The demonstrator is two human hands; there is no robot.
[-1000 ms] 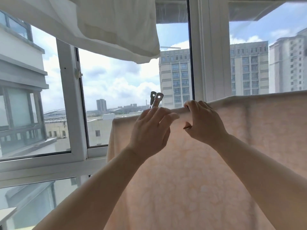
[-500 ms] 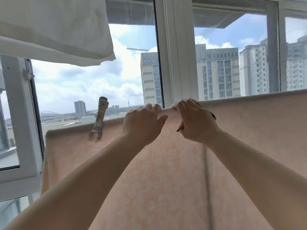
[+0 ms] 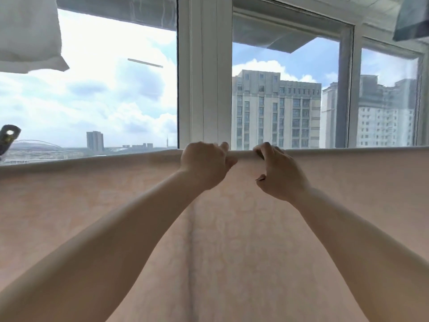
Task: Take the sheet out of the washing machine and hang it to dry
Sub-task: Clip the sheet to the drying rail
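A pale peach patterned sheet (image 3: pixel 116 205) hangs over a horizontal line or rail and fills the lower half of the view. My left hand (image 3: pixel 204 166) grips the sheet's top fold, fingers curled over it. Close to its right, my right hand (image 3: pixel 277 173) grips the same top edge, and a small dark object shows under its thumb. A metal clothes peg (image 3: pixel 8 138) sits on the sheet's top edge at the far left.
Large windows with a white frame post (image 3: pixel 205 73) stand right behind the sheet. White fabric (image 3: pixel 27 33) hangs at the upper left, and a dark cloth corner (image 3: pixel 411 17) at the upper right.
Both hands have slid rightward along the sheet's top edge, away from the clamped peg, which now lies at the far left. The view has turned right with them.
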